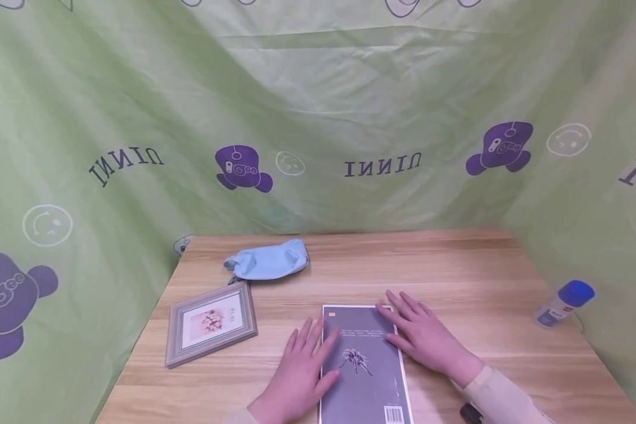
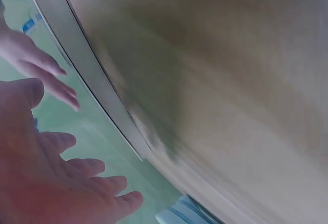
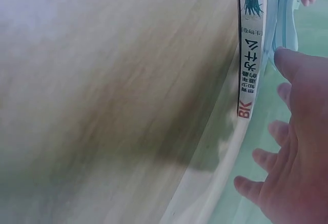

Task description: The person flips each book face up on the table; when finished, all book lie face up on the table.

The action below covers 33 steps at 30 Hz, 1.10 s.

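A book (image 1: 357,377) with a dark grey back cover, a small plant-like or spider-like picture and a barcode lies flat at the table's front. My left hand (image 1: 299,377) is spread over its left edge, the thumb and forefinger reaching onto the cover. On the other side, my right hand (image 1: 429,338) has its fingertips at the upper right edge, fingers extended. The right wrist view shows the printed spine (image 3: 249,55) beside that hand, palm turned toward it. In the left wrist view the page edge (image 2: 97,75) runs past the left fingers.
A framed flower picture (image 1: 212,323) lies to the left, with a light blue pencil case (image 1: 270,261) behind it. At the right stands a tilted-looking white bottle with a blue cap (image 1: 564,303). A small black object (image 1: 470,413) sits by the right sleeve. Green printed cloth (image 1: 318,118) surrounds the table.
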Tool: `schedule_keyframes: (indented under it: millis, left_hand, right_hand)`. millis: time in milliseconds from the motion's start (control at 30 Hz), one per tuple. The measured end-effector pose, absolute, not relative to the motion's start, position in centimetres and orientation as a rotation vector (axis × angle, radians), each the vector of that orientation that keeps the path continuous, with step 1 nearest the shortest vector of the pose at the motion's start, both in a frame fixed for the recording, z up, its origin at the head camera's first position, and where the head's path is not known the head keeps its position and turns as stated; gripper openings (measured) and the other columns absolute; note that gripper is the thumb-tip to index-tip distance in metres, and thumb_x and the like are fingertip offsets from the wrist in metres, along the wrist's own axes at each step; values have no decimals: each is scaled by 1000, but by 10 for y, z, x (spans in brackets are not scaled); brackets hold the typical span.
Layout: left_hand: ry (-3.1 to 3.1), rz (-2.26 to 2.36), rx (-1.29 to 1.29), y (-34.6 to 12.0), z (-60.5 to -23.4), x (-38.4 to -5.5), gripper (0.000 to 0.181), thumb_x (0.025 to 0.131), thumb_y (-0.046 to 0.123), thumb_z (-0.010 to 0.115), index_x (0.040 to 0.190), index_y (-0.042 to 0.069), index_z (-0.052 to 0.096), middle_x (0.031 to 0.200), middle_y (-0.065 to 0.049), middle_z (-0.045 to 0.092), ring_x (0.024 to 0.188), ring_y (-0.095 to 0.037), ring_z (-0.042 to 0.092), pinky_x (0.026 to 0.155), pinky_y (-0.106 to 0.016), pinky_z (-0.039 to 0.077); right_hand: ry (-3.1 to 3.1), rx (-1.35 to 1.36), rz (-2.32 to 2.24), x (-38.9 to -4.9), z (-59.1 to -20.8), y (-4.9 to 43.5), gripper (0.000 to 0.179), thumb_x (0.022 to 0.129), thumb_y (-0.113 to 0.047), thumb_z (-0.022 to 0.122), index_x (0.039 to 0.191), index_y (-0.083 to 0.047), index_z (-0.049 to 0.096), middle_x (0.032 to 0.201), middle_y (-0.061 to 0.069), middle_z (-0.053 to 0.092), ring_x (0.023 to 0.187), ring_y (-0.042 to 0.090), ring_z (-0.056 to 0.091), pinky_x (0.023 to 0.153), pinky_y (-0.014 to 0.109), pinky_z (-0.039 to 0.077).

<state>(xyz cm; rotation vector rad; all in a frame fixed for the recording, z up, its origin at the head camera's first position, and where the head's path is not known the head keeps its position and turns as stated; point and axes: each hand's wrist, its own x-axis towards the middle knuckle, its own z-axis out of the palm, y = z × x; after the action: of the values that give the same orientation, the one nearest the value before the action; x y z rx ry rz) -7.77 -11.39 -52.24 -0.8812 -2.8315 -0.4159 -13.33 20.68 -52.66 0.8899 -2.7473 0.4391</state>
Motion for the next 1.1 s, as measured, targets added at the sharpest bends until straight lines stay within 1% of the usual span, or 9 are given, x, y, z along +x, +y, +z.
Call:
schedule_keyframes:
  millis: [167,267,367,500,667,867,1100]
  left_hand:
    - [-2753,-364,-1013,-108,-529,-63,71,100,50,64,159,17,45,164,-19,37,149,-45,35,110,-66,37]
    - [-2706,-290,-1076,-106,-534,-55,70,101,55,60,158,18,47,162,-17,41,146,-42,40,106,-64,43]
    - [-2680,-225,-1116,-105,-540,-48,69,103,60,52,158,19,46,161,-14,43,145,-39,43,104,-61,46]
    - [-2646,-162,-1128,-103,-549,-39,69,104,65,44,158,22,47,161,-12,44,144,-36,45,103,-58,47]
    - [-2552,-61,-1121,-102,-564,-28,70,102,73,39,152,26,54,159,-10,48,141,-32,49,102,-51,48]
    - [-2395,75,-1109,-103,-577,-23,61,101,73,41,140,32,64,152,-6,56,136,-29,56,98,-44,50]
    - [-2382,-4,-1171,-105,-577,-27,60,103,69,43,140,28,66,151,-10,57,134,-34,57,95,-35,54]
  right_hand:
    - [-2726,924,439,-135,-527,202,61,97,-39,74,152,-16,57,162,18,40,143,50,41,108,69,38]
    - [-2729,941,446,-136,-527,201,59,98,-39,73,150,-16,59,161,19,42,143,50,41,109,68,38]
    - [-2713,969,436,-137,-529,201,57,98,-38,73,149,-16,60,159,20,44,142,51,43,108,67,39]
    - [-2694,1011,417,-138,-532,202,57,98,-36,72,150,-16,60,158,20,46,141,50,44,107,66,40]
    - [-2717,1057,412,-138,-533,203,54,102,-34,68,152,-17,58,159,19,45,141,50,43,108,66,40]
    - [-2695,1125,435,-139,-531,202,51,103,-30,67,151,-16,59,157,20,47,137,51,48,106,64,44]
    - [-2633,1191,465,-141,-530,203,49,100,-26,72,147,-14,63,153,20,52,131,54,53,103,63,46]
